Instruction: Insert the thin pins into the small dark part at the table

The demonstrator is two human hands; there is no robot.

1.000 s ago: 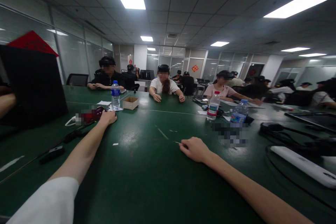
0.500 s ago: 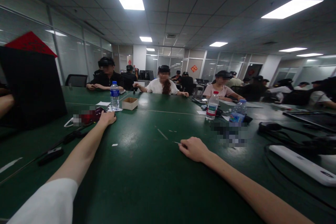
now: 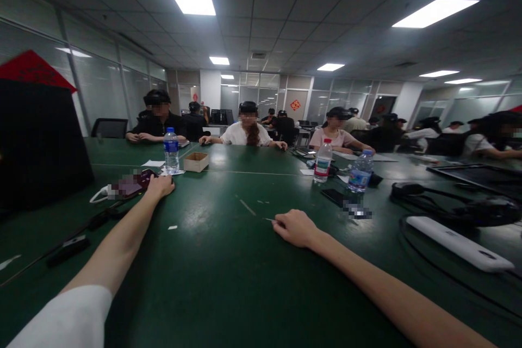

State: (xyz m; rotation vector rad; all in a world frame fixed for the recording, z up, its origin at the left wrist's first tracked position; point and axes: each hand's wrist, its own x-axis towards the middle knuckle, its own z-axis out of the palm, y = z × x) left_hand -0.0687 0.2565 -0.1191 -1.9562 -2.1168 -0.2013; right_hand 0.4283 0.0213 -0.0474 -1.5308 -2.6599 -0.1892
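My right hand [image 3: 296,227] rests on the green table [image 3: 204,272], its fingers closed. A thin pale pointed stick [image 3: 267,219] pokes out past the fingertips to the left; its kind is too small to tell. Farther away on the left, my left hand [image 3: 161,187] lies on the table with fingers curled; whatever they may hold is hidden. Beside it is a dark red flat object [image 3: 142,180], partly blurred, with a white cord [image 3: 98,194]. Just beyond that hand stand a blue-capped water bottle [image 3: 172,151] and a small open box [image 3: 196,162].
On the right are a red-capped bottle [image 3: 322,161], another bottle [image 3: 361,171], a dark phone-like object [image 3: 332,196], black headgear [image 3: 457,204] and a white elongated device [image 3: 459,243]. A black panel [image 3: 41,147] stands left. Several people sit across the table.
The view has turned slightly right, so everything sits a little farther left. Both hands keep nearly the same places on the table. A person opposite has lowered a raised hand.
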